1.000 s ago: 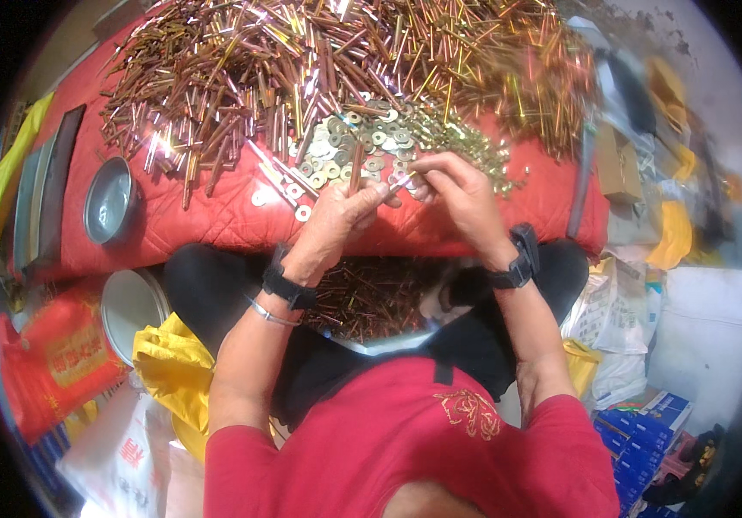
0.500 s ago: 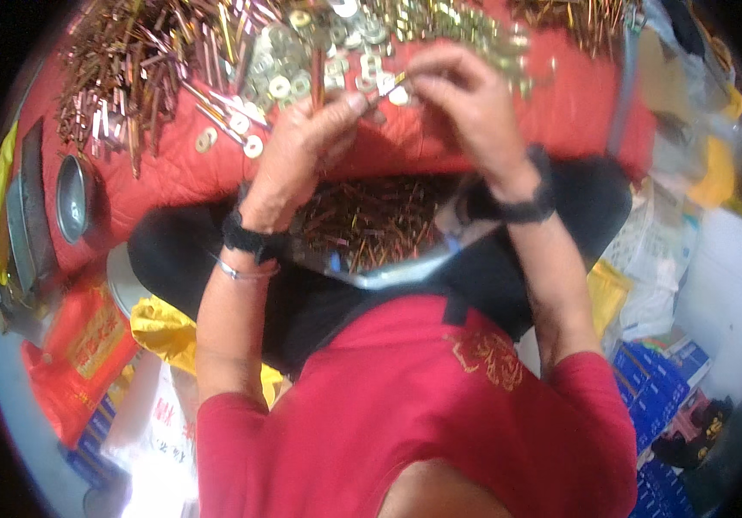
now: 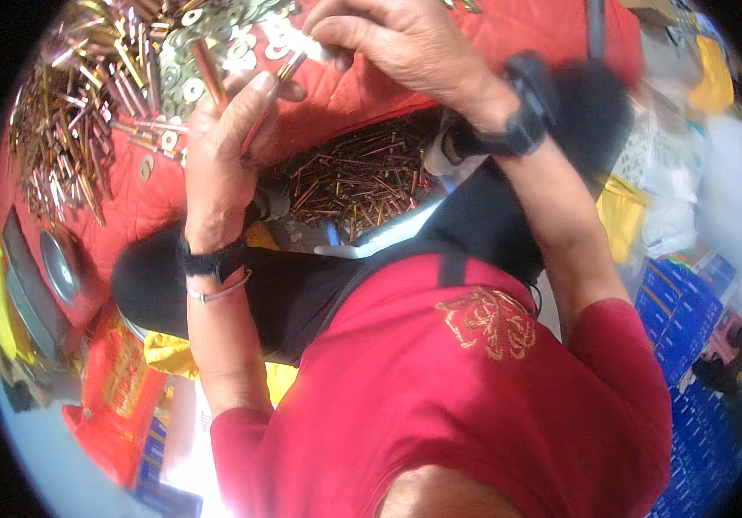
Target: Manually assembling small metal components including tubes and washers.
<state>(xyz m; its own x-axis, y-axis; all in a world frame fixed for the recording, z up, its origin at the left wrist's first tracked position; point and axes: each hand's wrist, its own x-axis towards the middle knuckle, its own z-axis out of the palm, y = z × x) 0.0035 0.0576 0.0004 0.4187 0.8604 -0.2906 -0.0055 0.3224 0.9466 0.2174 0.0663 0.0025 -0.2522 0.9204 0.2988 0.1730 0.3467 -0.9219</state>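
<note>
My left hand is closed around copper-coloured metal rods. One rod stands up past the thumb, and the tip of another rod points toward my right hand. Curled at the fingertips, my right hand hovers at the near edge of a heap of silvery washers; whether anything is pinched there is hidden. Left of the washers, many similar rods are piled on a red quilted cloth. A lone washer lies beside my left hand.
Between my legs sits a container of more rods, its pale rim toward me. A metal bowl is at the left edge of the cloth. Bags surround me: orange-red, yellow and blue.
The view has tilted, so the scene sits differently. My right fingertips were close at the rod's tip in my left hand; now they are slightly apart from it, over the washers.
</note>
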